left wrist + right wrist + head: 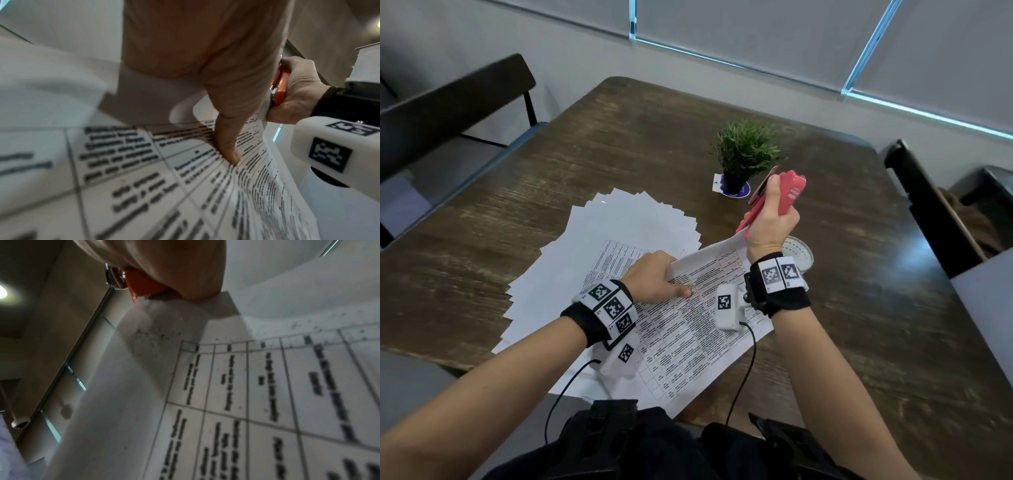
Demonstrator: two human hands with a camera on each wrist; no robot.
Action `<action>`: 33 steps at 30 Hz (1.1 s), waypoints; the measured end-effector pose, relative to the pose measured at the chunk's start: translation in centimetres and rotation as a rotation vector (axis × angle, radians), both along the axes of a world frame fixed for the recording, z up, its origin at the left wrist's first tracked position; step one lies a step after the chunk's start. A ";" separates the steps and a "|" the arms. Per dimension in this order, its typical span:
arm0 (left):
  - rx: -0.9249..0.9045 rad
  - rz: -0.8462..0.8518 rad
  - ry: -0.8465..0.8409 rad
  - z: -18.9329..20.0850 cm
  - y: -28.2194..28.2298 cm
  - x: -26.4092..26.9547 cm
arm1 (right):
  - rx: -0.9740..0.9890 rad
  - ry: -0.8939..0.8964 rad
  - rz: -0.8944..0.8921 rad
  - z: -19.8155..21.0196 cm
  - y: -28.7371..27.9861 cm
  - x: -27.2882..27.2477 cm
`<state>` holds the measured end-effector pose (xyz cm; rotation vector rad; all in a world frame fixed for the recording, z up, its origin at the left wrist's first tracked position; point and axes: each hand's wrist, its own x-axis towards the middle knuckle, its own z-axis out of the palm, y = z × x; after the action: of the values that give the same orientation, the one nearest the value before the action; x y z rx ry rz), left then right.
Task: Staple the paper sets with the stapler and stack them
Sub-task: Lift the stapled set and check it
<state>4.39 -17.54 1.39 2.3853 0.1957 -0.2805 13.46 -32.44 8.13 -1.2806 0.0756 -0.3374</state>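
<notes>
Head view: the right hand (768, 229) grips the red stapler (777, 195), fingers wrapped round its body and thumb along its side, raised above the dark wooden worktop (619, 144). The stapler's mouth meets the lifted far corner of the printed paper set (688, 329), which otherwise lies flat near the front edge of the worktop. The left hand (654, 277) presses on the set, thumb on the printed page and fingers curled round its raised upper edge. A fanned pile of blank sheets (619, 226) lies beneath and to the left of the set. A small potted plant (746, 154) stands beyond the stapler. Left wrist view: the thumb (228, 146) presses on the printed table of the set (123, 162); the right hand (296, 91) is closed round the stapler (280, 87). Right wrist view: the stapler (141, 282) sits at the corner of the set (226, 386), under the palm (174, 264).
</notes>
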 end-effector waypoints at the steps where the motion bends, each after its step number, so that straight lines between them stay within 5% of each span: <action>1: -0.018 -0.006 0.007 -0.1 0.1 -0.1 | -0.010 0.010 0.010 -0.1 -0.1 0.2; 5: -0.097 -0.002 -0.001 -0.3 1.2 0.2 | -0.049 0.086 0.097 -0.7 -0.9 1.0; 11: -0.170 0.270 -0.094 -0.7 4.9 0.8 | -0.407 0.212 -0.183 -5.4 -3.8 1.2; 18: -0.194 0.470 -0.202 -0.5 6.4 1.1 | -1.043 0.635 0.147 -15.9 -5.5 -0.9; 24: -0.230 0.487 -0.232 -0.4 7.2 0.9 | -1.219 0.610 0.156 -17.0 -4.3 -0.7; 28: -0.278 0.485 -0.229 -0.8 8.8 1.3 | -1.032 0.367 0.175 -14.8 -1.5 -0.5; 31: -0.336 0.487 -0.244 -0.5 10.3 2.0 | -0.663 0.565 0.491 -13.7 1.7 -0.7; 33: -0.373 0.525 -0.255 -0.5 11.9 2.6 | -0.590 0.650 0.643 -14.0 3.4 -1.1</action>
<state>7.00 -5.61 0.93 1.8947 0.5807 0.2175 12.41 -29.02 -5.88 -1.8719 0.1135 0.6663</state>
